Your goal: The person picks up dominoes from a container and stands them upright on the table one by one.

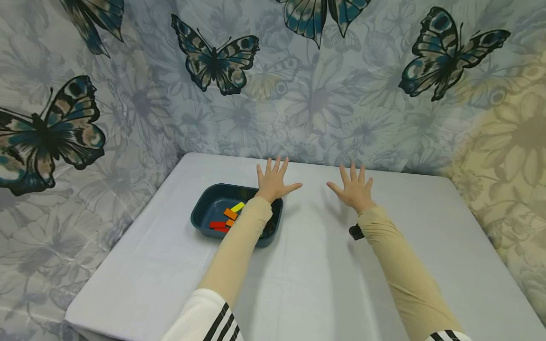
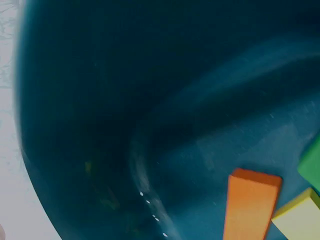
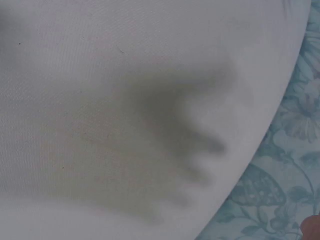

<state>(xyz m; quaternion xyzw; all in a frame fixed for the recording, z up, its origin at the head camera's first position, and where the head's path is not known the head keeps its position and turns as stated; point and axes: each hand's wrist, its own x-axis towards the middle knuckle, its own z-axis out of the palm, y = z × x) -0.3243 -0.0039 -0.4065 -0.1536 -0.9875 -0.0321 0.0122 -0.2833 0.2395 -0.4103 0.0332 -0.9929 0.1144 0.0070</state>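
Observation:
Both hands are held out over the table with fingers spread. My left hand [image 1: 272, 183] is at the right rear rim of a dark blue basin [image 1: 204, 199], holding nothing; whether it touches the rim I cannot tell. Inside the basin lie a yellow block [image 1: 238, 207], orange blocks [image 1: 230, 214] and red blocks [image 1: 218, 224], partly hidden by the left forearm. The left wrist view shows an orange block [image 2: 251, 205], a pale yellow block [image 2: 301, 216] and a green block [image 2: 312, 165] on the basin floor. My right hand [image 1: 356, 189] hovers over the white cloth, nothing in it.
A white cloth covers the table [image 1: 307, 274]. Behind it and at the sides hangs a curtain [image 1: 320, 104] printed with flowers and butterflies. A small black device [image 1: 356, 232] sits at the right wrist. In the right wrist view, the hand's shadow [image 3: 170, 115] falls on the cloth.

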